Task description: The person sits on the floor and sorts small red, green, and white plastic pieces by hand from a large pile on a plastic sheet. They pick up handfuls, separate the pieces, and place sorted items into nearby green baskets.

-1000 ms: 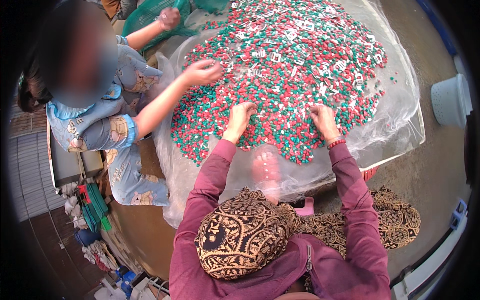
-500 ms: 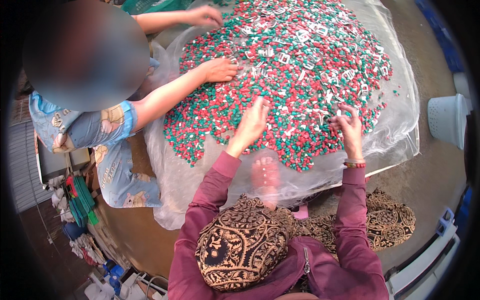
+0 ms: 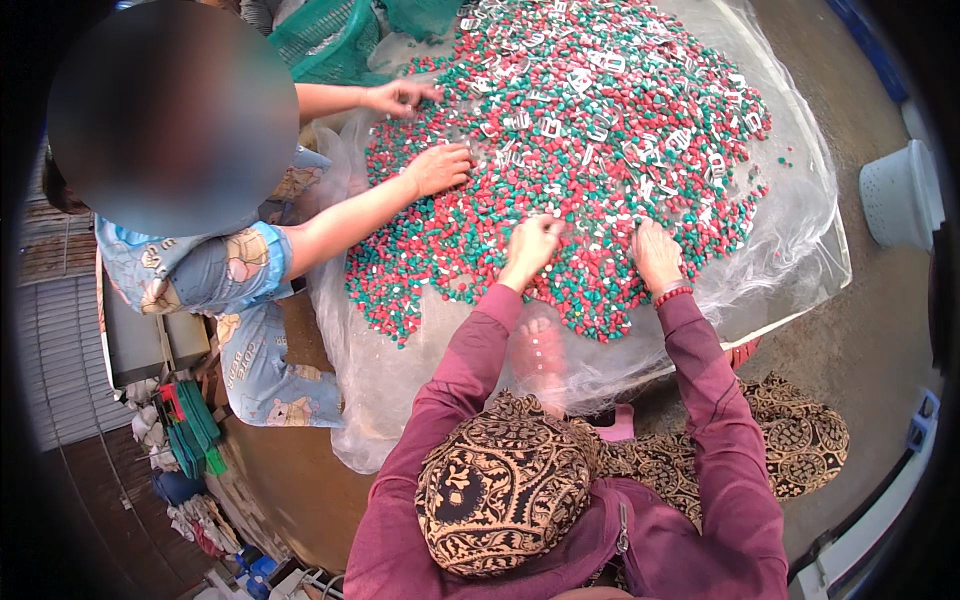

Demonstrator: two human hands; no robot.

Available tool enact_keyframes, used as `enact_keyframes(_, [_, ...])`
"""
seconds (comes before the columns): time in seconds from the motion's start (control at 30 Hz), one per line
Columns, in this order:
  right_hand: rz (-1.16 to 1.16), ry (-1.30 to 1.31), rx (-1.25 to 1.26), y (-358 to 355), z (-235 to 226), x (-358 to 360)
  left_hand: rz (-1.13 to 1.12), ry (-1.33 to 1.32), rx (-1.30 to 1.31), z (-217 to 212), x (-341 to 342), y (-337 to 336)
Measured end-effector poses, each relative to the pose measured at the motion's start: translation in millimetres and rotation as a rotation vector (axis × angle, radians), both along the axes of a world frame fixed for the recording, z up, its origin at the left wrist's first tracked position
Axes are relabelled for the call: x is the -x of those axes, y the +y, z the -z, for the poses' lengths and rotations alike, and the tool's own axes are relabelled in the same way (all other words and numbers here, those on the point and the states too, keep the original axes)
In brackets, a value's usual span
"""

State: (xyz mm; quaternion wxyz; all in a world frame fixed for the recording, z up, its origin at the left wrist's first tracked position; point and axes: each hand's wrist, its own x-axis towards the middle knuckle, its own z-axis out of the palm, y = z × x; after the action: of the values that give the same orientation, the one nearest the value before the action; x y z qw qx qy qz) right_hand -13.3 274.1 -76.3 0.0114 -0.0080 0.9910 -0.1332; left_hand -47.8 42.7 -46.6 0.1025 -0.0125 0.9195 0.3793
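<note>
A wide heap of small red, green and white plastic pieces [image 3: 590, 275] lies on a translucent sheet [image 3: 400, 375]. My left hand [image 3: 531, 248] is at the near part of the heap, its fingers pinched together; whatever is between them is too small to name. To its right, my right hand [image 3: 657, 256] reaches down to the pieces with its fingers drawn together, the tips partly hidden. White buckle-like frames [image 3: 551, 127] are scattered over the farther part of the heap, beyond both hands.
At the left, another person's two hands [image 3: 442, 170] touch the heap. A green mesh basket [image 3: 325, 40] stands at the far left. On the right is a pale perforated bucket [image 3: 897, 195]. My bare foot [image 3: 538, 352] rests at the heap's near edge.
My right hand has moved left and its spread fingers have come together at the pieces. My left hand has shifted slightly right and down. The view has shifted, showing more of the green basket.
</note>
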Motion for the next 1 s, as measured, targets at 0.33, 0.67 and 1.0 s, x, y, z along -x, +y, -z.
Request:
enact_keyframes(0.33, [-0.022,-0.133,0.138,11,-25,-7,-0.016,-0.268,-0.272,-48,7,-92])
enact_keyframes(0.67, [-0.036,-0.132,0.071,22,-23,7,0.478,0.053,0.059,-58,0,28])
enact_keyframes(1.0, [0.208,-0.156,0.76,30,-51,4,0.432,0.246,0.203,-8,21,18])
